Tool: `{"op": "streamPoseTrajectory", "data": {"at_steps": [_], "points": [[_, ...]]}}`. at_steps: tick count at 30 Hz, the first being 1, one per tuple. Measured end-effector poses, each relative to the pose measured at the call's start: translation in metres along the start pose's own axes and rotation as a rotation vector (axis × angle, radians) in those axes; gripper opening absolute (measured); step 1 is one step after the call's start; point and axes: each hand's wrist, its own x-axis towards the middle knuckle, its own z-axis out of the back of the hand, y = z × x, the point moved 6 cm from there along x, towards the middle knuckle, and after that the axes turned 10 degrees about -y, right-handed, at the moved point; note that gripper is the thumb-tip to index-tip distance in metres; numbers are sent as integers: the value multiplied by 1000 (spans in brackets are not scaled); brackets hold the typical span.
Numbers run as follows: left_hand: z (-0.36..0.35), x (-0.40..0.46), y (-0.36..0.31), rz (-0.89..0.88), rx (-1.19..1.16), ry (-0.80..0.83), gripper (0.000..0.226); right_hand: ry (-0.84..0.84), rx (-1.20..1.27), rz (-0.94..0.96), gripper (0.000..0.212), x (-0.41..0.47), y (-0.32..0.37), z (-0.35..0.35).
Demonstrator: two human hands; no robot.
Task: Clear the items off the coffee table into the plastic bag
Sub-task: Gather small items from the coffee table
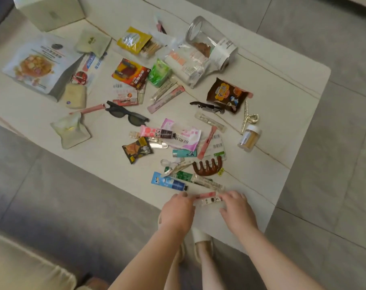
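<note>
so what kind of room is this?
Likely a home living room: a low pale coffee table on grey floor tiles, a cushioned seat at the near left, and everyday clutter like sunglasses and a snack packet.

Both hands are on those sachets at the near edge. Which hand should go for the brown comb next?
Probably the right. The right hand lies almost directly below the brown comb, with only a clear stick packet between. The left hand sits further left, nearer the blue tube.
</note>
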Motion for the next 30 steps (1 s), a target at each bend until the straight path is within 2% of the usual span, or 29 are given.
{"op": "streamPoseTrajectory", "data": {"at_steps": [6,18,22,25,30], "points": [[-25,21,-13,-69,101,15,42,-48,-127,208,48,8,2,-24],[-32,25,-9,-62,227,-4,27,-138,-274,287,39,14,-5,-28],[-13,17,-2,9,161,-113,25,-100,-210,216,19,9,5,-3],[7,21,14,123,23,-208,19,-81,-132,177,15,17,14,6],[36,43,39,183,-13,-317,10,-114,-95,149,29,32,35,8]]}}
